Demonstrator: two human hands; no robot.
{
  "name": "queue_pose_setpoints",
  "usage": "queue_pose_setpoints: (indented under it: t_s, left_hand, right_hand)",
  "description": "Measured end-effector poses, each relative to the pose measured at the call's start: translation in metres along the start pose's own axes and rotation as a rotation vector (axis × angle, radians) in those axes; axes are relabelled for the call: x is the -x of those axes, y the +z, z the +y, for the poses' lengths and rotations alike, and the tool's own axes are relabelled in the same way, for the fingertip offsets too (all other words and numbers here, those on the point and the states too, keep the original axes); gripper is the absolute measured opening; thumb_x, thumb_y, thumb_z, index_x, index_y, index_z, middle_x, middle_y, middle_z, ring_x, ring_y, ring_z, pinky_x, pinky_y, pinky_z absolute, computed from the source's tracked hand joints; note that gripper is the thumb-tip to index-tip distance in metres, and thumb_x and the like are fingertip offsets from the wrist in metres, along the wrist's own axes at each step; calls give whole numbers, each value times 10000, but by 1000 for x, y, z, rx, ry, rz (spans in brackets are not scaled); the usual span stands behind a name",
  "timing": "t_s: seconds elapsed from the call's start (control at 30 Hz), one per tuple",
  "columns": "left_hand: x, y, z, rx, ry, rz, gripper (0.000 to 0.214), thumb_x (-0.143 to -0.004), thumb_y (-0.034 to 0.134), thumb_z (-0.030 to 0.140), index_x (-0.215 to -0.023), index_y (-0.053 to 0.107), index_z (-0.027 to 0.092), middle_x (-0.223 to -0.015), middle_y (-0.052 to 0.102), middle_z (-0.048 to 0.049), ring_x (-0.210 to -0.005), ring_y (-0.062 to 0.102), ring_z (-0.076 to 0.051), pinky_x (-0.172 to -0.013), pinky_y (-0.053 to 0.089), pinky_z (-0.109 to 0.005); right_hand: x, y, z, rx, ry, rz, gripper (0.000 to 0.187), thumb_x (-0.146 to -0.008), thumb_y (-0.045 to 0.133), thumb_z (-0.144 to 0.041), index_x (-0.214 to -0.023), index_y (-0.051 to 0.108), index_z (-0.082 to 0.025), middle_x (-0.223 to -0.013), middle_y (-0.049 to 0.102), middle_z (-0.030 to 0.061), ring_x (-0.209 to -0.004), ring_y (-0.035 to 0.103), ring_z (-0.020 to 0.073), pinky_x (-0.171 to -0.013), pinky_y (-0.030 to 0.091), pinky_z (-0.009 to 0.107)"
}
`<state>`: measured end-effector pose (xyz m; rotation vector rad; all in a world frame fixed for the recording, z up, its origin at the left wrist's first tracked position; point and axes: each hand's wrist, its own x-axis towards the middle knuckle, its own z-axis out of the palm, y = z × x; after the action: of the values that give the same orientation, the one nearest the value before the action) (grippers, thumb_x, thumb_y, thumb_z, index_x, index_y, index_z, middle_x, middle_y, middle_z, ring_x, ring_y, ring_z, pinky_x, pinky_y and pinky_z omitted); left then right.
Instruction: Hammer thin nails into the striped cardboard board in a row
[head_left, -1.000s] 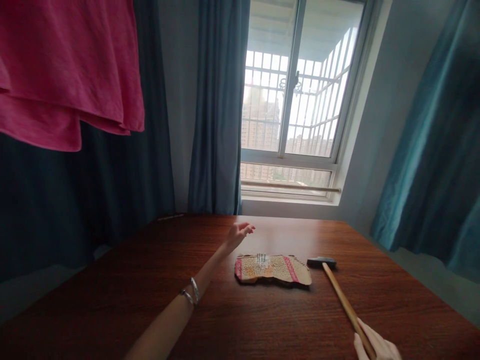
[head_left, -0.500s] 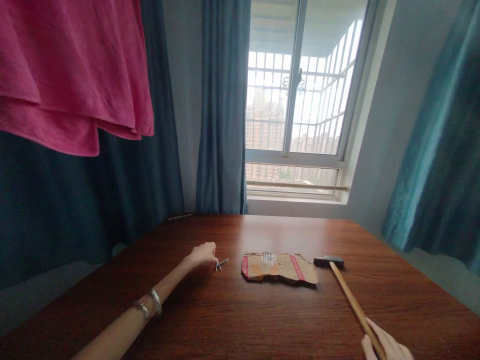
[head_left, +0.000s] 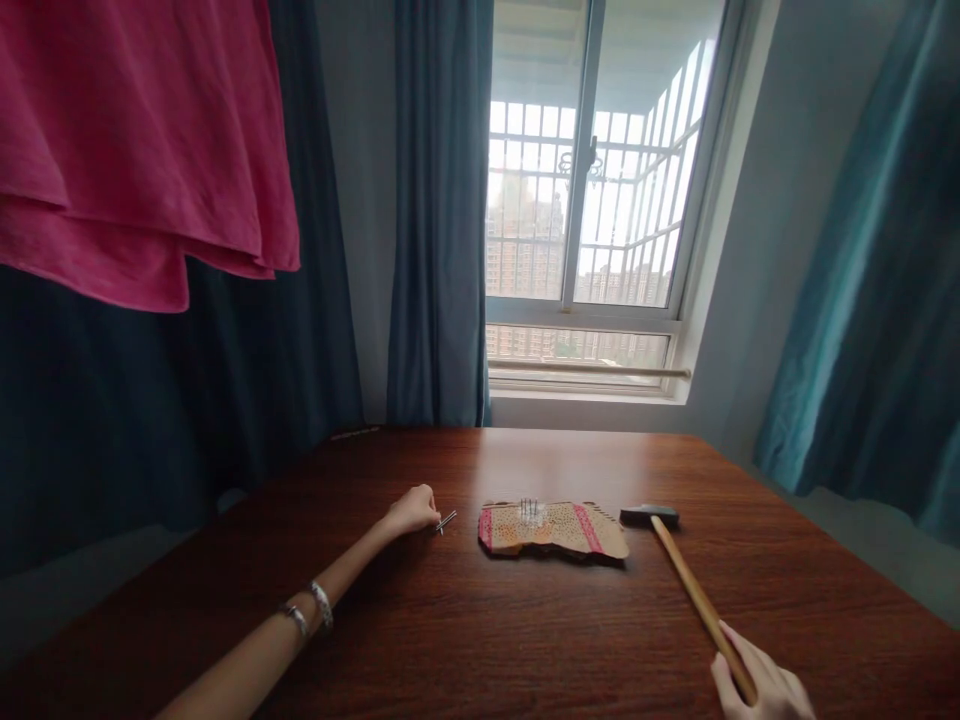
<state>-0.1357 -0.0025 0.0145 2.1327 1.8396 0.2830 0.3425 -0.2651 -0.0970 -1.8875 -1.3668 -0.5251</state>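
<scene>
My left hand, with bracelets on its wrist, is closed in a pinch at the left end of several loose metal nails. Its fingertips hide part of them; how many nails it grips cannot be made out. To the right lies a flat, ragged-edged, cardboard-like piece with pink bands and dots. Several nails stand upright near its back edge. At the lower right, my right hand is wrapped round the wooden handle of a hammer. The dark hammer head rests on the table beyond the piece's right end.
The brown wooden table reaches back towards a barred window. A pink cloth hangs at the upper left. Blue curtains hang at the left and on the right.
My left fingers have closed in on the loose nails, which have shifted slightly together. My right hand keeps its hold on the hammer. The whole view has shifted a little.
</scene>
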Motion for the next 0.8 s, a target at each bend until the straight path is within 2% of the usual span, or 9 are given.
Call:
queue_pose_setpoints:
  t_s: [0.1, 0.2, 0.3, 0.37, 0.4, 0.47, 0.57, 0.67, 0.8]
  left_hand:
    - [-3, 0, -1, 68, 57, 20, 188, -589, 525, 216, -593, 691, 127, -563, 638, -60, -595, 596, -173, -529, 378, -220]
    - [-2, -4, 5, 163, 114, 111, 205, -622, 511, 222, -634, 684, 114, -621, 658, -62, -626, 601, -169, -564, 402, -223]
    - [5, -8, 21, 313, 223, 182, 231, -671, 514, 277, -705, 672, 111, -693, 666, -54, -665, 598, -160, -598, 424, -221]
    - [14, -7, 38, 418, 321, 144, 261, -699, 514, 321, -728, 663, 109, -689, 658, -45, -652, 585, -150, -595, 428, -217]
    - [20, -5, 48, 465, 357, 126, 278, -705, 518, 342, -735, 660, 105, -678, 652, -43, -633, 575, -144, -579, 424, -215]
    - [33, 1, 69, 556, 392, 60, 306, -698, 542, 379, -741, 658, 99, -673, 644, -42, -615, 561, -139, -549, 415, -210]
    - [56, 16, 99, 706, 423, -30, 339, -712, 544, 411, -765, 649, 93, -636, 618, -31, -560, 533, -120, -510, 400, -204]
    - [77, 33, 123, 784, 398, -94, 363, -708, 553, 444, -766, 645, 97, -574, 580, -9, -466, 466, -89, -432, 343, -189]
    - [96, 50, 139, 826, 446, -204, 355, -717, 560, 435, -769, 654, 96, -575, 570, -10, -474, 457, -81, -436, 344, -182]
  right_hand:
    - [-2, -1, 1, -35, 31, -27, 376, -650, 536, -369, -929, 673, -158, -937, 703, 84, -750, 630, 270, -714, 498, 380]
    - [-10, -9, -6, -61, 119, -79, 406, -648, 536, -413, -937, 665, -159, -945, 696, 103, -757, 632, 280, -704, 498, 396]
    - [-26, -27, -30, -71, 170, 11, 453, -679, 477, -439, -947, 646, -114, -1012, 656, 172, -890, 603, 330, -804, 445, 461]
    - [-39, -39, -58, -182, 160, 27, 438, -686, 479, -440, -927, 648, -115, -1019, 649, 172, -932, 586, 329, -853, 416, 456]
    - [-44, -43, -75, -274, 199, -14, 402, -696, 490, -436, -910, 653, -136, -987, 663, 147, -896, 599, 307, -830, 436, 425]
    - [-53, -47, -113, -534, 278, -233, 352, -738, 499, -442, -914, 660, -183, -963, 682, 103, -834, 625, 254, -720, 484, 333]
    - [-58, -39, -167, -855, 284, -462, 354, -743, 528, -450, -911, 672, -173, -898, 699, 96, -804, 636, 237, -697, 489, 292]
    - [-56, -21, -202, -1011, 277, -566, 354, -745, 550, -442, -907, 675, -153, -841, 699, 94, -794, 628, 232, -678, 481, 288]
    - [-52, 0, -223, -1098, 315, -618, 415, -736, 545, -488, -910, 674, -134, -760, 686, 92, -678, 612, 214, -495, 448, 256]
